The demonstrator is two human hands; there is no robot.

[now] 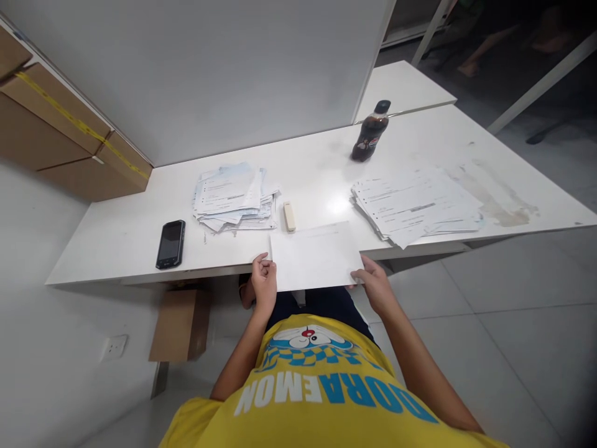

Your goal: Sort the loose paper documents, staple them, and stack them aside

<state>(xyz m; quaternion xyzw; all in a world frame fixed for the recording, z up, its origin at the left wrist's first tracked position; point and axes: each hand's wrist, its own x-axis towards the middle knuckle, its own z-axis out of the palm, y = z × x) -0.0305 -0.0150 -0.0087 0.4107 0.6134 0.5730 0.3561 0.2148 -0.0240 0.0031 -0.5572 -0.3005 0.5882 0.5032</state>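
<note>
Head cam: left hand (263, 281) and right hand (375, 285) each pinch a side of a blank white sheet (316, 256) at the desk's (116, 242) near edge. Small cream thing (290, 216) just behind it, maybe a stapler, between two paper stacks (233, 198)

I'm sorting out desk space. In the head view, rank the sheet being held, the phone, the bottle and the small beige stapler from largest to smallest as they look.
1. The sheet, held at its sides by the left hand and right hand.
2. The phone and the bottle look alike; the bottle stands farther off, so unsure.
3. The stapler.
</note>
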